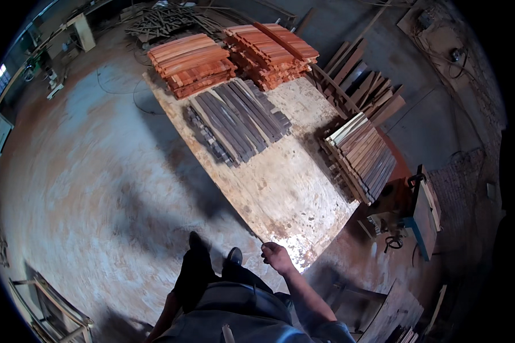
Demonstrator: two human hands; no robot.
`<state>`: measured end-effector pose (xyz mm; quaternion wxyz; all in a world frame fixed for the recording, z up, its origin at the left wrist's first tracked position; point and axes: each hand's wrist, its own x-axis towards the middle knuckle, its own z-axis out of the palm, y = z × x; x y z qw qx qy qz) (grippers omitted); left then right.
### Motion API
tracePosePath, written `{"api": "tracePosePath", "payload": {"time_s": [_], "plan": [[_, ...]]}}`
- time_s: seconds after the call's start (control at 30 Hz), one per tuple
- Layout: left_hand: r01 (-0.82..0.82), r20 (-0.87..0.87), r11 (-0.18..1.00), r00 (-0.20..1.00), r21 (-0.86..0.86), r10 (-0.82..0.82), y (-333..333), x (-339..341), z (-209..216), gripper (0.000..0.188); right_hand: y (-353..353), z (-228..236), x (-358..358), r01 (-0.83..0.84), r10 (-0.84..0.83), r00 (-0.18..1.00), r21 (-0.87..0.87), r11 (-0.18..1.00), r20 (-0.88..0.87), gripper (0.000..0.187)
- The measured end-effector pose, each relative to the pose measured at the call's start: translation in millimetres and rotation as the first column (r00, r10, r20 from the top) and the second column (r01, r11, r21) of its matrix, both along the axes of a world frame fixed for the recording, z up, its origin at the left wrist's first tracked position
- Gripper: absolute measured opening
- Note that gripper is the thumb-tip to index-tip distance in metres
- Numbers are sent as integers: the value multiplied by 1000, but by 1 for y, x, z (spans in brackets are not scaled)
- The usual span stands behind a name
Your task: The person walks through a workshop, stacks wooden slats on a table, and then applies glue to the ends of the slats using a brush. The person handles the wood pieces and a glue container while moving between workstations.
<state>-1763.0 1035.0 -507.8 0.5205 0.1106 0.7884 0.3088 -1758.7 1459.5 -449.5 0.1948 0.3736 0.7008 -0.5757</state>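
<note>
My right hand (276, 257) is closed, fingers curled together, at the near corner of a pale, stained worktable (272, 197). A thin dark sliver runs from its fingertips along the table edge; what it is, I cannot make out. My left forearm (167, 313) hangs low beside my dark trousers, and the fingers there are hidden. Dark grey-brown wood strips (234, 123) lie side by side in a stack midway along the tabletop. Beyond them sit two stacks of reddish wood slats, one at the left (190, 60) and one at the right (269, 48).
Brown and pale slats (363, 154) are stacked by the table's right side. Behind them lean loose boards (363, 86). A machine with a handwheel (393, 242) stands at the right. Scrap sticks (166, 22) are heaped at the back, and a wooden frame (51, 306) stands lower left.
</note>
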Motion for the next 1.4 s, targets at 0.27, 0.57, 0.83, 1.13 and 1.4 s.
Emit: {"api": "tracePosePath", "payload": {"time_s": [0.27,0.57,0.83,1.13,1.4], "plan": [[175,-46,978,984,113,-171,44,-118,-5,29,-32,0,-28,169,-169,985,-10,986,-29,38],[223,-78,970,973,96,-216,76,-177,8,28,-27,-23,-46,122,-123,992,-74,990,-8,38],[323,-192,941,922,-99,-337,17,-212,47,27,16,-33,-68,282,-333,921,-247,927,-201,18],[353,-852,935,501,38,-154,163,-379,94,29,25,-36,-75,408,-448,878,-222,885,-171,17],[345,-928,938,359,30,-102,258,-501,107,50,-10,-26,-108,532,-596,789,-321,784,-148,16]]}}
